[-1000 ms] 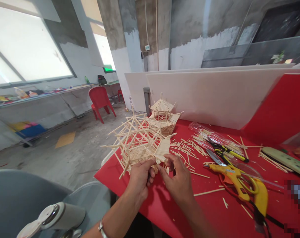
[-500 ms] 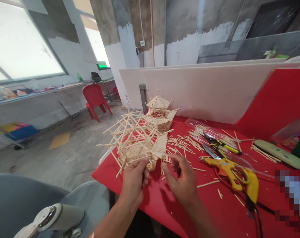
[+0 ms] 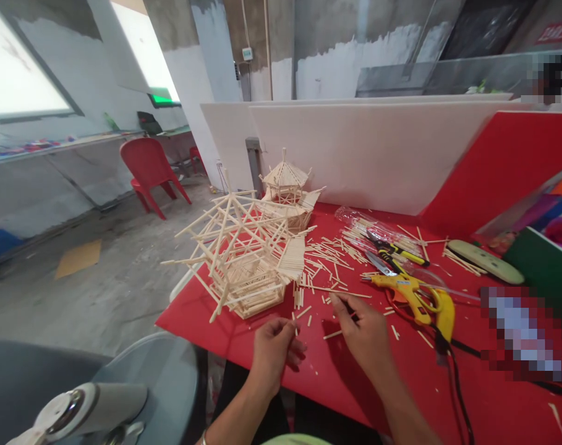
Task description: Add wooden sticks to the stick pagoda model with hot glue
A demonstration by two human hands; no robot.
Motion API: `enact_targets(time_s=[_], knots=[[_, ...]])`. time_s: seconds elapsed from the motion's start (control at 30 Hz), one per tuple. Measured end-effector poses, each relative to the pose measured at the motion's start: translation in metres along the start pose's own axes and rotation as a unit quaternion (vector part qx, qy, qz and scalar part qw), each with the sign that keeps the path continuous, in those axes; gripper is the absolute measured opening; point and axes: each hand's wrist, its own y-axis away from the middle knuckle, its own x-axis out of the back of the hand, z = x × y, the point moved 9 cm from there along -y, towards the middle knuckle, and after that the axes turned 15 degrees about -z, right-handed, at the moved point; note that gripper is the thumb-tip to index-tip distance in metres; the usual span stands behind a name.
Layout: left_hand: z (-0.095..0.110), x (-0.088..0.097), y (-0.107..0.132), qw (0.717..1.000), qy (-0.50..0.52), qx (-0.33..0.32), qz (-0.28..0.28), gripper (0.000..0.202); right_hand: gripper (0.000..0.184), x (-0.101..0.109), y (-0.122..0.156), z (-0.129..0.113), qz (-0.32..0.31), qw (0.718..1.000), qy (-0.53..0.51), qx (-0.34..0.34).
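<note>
My left hand [image 3: 275, 355] is closed, thumb and index finger pressed together, just in front of a hexagonal pavilion model [image 3: 255, 303] built from thin wooden sticks. A short pale stick shows by its fingertips; whether they grip it is unclear. My right hand [image 3: 361, 327] pinches thumb against index finger over the red tabletop [image 3: 327, 383], beside cut sticks [image 3: 299, 296]. What it holds, if anything, is hidden. The pavilion has an open roof frame, with one slatted panel [image 3: 292, 258] at its right side. Behind it stands a second stick pavilion [image 3: 286, 179] with a covered roof.
To the right lie a yellow glue gun [image 3: 413, 300] with a black cord, yellow-black cutters [image 3: 396, 250] and a bag of sticks [image 3: 364, 228]. A long green case [image 3: 487, 261] lies farther right. White boards [image 3: 345, 161] stand behind. A white flask [image 3: 97, 405] is at lower left.
My left hand has drawn back from the pavilion's front edge toward me. My right hand has moved right, away from the model, and its fingers have come together. The head view has shifted.
</note>
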Motion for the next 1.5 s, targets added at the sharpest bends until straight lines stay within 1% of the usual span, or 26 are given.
enact_targets(time_s=[0.03, 0.1, 0.2, 0.3, 0.43, 0.53, 0.63, 0.83, 1.0, 1.13, 1.3, 1.4, 1.5], knots=[[-0.003, 0.001, -0.003, 1.000, 0.000, 0.008, -0.005, 0.033, 0.031, -0.004, 0.000, 0.002, -0.014, 1.000, 0.027, -0.003], [-0.005, 0.004, -0.008, 1.000, 0.013, 0.003, -0.003, 0.034, 0.028, -0.010, -0.002, 0.009, -0.043, 0.994, 0.096, -0.025], [-0.007, 0.006, -0.014, 1.000, 0.020, 0.001, 0.001, 0.035, 0.024, -0.015, -0.007, 0.019, -0.085, 0.975, 0.191, -0.074], [-0.008, 0.005, -0.017, 1.000, 0.011, 0.007, -0.005, 0.034, 0.021, -0.020, -0.010, 0.023, -0.120, 0.959, 0.233, -0.104], [-0.006, 0.009, -0.016, 0.999, 0.038, -0.014, -0.008, 0.033, 0.019, -0.028, -0.012, 0.022, -0.142, 0.954, 0.241, -0.112], [-0.006, 0.011, -0.016, 0.998, 0.056, -0.025, -0.018, 0.037, 0.018, -0.037, -0.015, 0.021, -0.158, 0.951, 0.243, -0.109], [-0.009, 0.012, -0.017, 0.998, 0.062, -0.023, -0.021, 0.041, 0.018, -0.046, -0.017, 0.019, -0.171, 0.949, 0.243, -0.101], [-0.011, 0.009, -0.020, 0.997, 0.066, -0.015, -0.039, 0.040, 0.018, -0.065, -0.024, 0.010, -0.201, 0.948, 0.239, -0.064], [-0.008, 0.007, -0.019, 0.997, 0.060, -0.006, -0.051, 0.039, 0.017, -0.076, -0.032, 0.012, -0.217, 0.945, 0.239, -0.047], [-0.008, 0.006, -0.019, 0.997, 0.054, -0.002, -0.049, 0.036, 0.019, -0.074, -0.037, 0.016, -0.199, 0.946, 0.249, -0.052], [-0.008, 0.006, -0.020, 0.998, 0.050, 0.000, -0.049, 0.035, 0.021, -0.063, -0.034, 0.017, -0.170, 0.948, 0.261, -0.066], [-0.008, 0.006, -0.020, 0.998, 0.048, 0.002, -0.047, 0.036, 0.021, -0.049, -0.028, 0.019, -0.152, 0.949, 0.264, -0.078], [-0.007, 0.004, -0.020, 0.998, 0.042, 0.002, -0.048, 0.038, 0.023, -0.029, -0.021, 0.026, -0.132, 0.948, 0.271, -0.101]])
